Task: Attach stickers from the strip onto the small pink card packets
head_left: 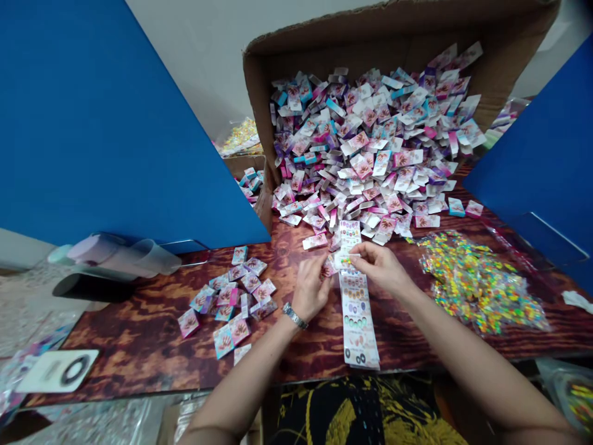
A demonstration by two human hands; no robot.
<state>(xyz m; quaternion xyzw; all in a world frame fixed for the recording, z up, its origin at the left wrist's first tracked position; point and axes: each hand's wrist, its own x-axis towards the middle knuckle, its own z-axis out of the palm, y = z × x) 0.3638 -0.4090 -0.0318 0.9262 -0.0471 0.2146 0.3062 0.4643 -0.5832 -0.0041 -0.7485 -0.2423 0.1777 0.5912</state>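
Note:
My left hand (311,289), with a watch on its wrist, is closed around a small printed box (329,266). Pinched in my right hand (383,267) is a small clear packet with coloured bits (346,261), held against the box's opening side. Whether the packet's edge is inside the box I cannot tell. Beneath both hands a long strip of sticker sheets (356,321) lies on the table, printed with rows of small coloured designs. Just beyond my hands, loose small boxes (315,241) spill out toward the strip.
A large cardboard carton (259,93) lies on its side, heaped with open small boxes (370,142). Filled clear packets (482,284) are piled at right. Small boxes (231,296) cluster at left. Blue panels (115,123) flank the table (152,346). A white phone (60,371) lies front left.

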